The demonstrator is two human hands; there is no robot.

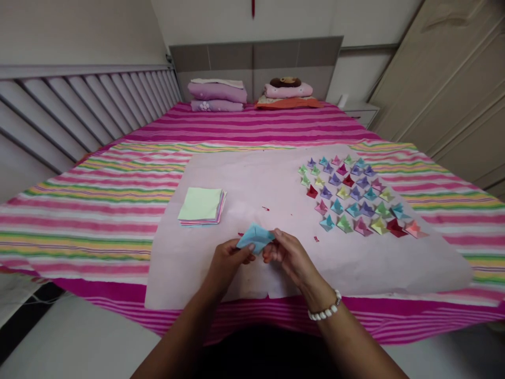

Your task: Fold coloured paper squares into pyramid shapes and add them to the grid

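Observation:
A light blue piece of folded origami paper (255,237) is held between both hands, just above a large pale paper sheet (236,173). My left hand (228,259) grips its left and lower edge, the thumb lying on top. At its right corner, the fingers of my right hand (290,255) pinch the paper; a white bead bracelet (324,314) circles that wrist. To the left lies a stack of square coloured paper (200,204), pale green on top. Rows of small folded paper boats (355,195) in many colours stand on the right.
Small red scraps (316,239) lie on the sheet. Beneath it, a striped bedspread (98,210) covers the bed. Folded bedding (218,95) and pillows (289,90) rest by the headboard (252,58). A slatted rail (87,105) runs along the left; a wardrobe (453,79) stands right.

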